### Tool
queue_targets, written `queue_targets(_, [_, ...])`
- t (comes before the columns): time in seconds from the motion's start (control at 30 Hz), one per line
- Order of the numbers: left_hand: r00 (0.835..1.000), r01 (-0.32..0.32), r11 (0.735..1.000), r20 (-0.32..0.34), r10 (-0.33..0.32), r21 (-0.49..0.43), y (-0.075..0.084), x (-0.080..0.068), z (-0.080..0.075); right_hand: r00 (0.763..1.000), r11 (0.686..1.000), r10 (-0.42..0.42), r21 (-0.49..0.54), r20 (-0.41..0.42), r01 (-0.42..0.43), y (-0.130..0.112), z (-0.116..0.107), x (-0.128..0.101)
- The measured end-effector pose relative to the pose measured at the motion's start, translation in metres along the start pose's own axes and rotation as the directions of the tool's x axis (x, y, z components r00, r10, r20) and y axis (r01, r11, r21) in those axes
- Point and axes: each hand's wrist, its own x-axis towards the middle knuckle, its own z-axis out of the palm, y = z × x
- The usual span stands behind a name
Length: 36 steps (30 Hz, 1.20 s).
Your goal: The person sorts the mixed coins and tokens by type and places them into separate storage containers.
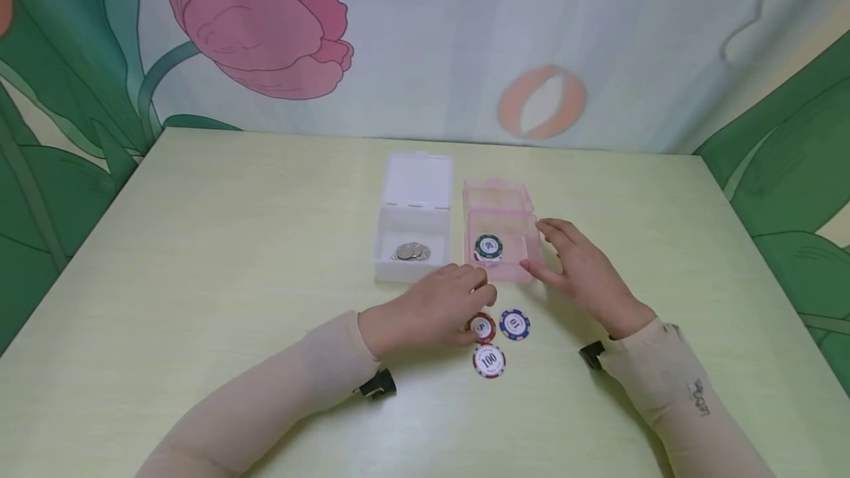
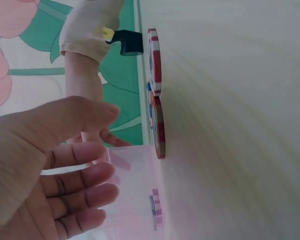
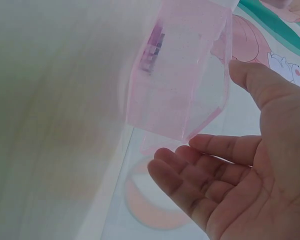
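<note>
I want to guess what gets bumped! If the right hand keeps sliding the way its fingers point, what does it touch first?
Probably the pink box. The right hand is open, its fingers aimed at the box's right wall and nearly touching it. Nothing lies between them, though the exact gap is hard to judge.

Pale yellow-green table (image 1: pixel 199 257), faint wood grain, soft glare on the near part. Behind it, painted backdrop (image 1: pixel 425 35) along the far edge and both sides: whitish blue-grey ground, big pink tulip (image 1: pixel 255 21) upper left on a green stem, dark green leaves (image 1: pixel 790 190) left and right, small orange bud (image 1: pixel 541 102) centre right. Even, diffuse indoor light.
</note>
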Motion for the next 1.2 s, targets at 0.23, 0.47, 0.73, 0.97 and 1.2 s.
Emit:
queue_targets(0.23, [1.000,-0.009,1.000,0.022,0.009,0.002,0.001,0.000,0.003,1.000,1.000,-0.010,-0.009,-0.005,0.010,0.000,-0.001,0.001])
queue_targets(0.47, [0.999,-0.032,0.999,0.015,0.032,0.011,0.000,0.000,0.008,1.000,1.000,-0.012,-0.010,-0.002,0.012,-0.002,-0.003,0.000])
queue_targets(0.73, [1.000,-0.026,1.000,0.018,0.026,-0.015,-0.001,0.001,0.012,0.999,1.000,-0.031,-0.001,-0.011,0.031,-0.001,-0.001,0.001])
queue_targets(0.97, [0.999,-0.027,0.998,0.019,0.028,-0.058,-0.004,0.002,0.017,1.000,1.000,-0.023,0.003,0.002,0.023,-0.002,0.000,0.001])
queue_targets(1.2, [0.999,-0.013,0.993,0.037,0.018,-0.114,-0.007,0.006,0.018,1.000,1.000,-0.016,0.011,0.005,0.016,-0.002,-0.002,0.000])
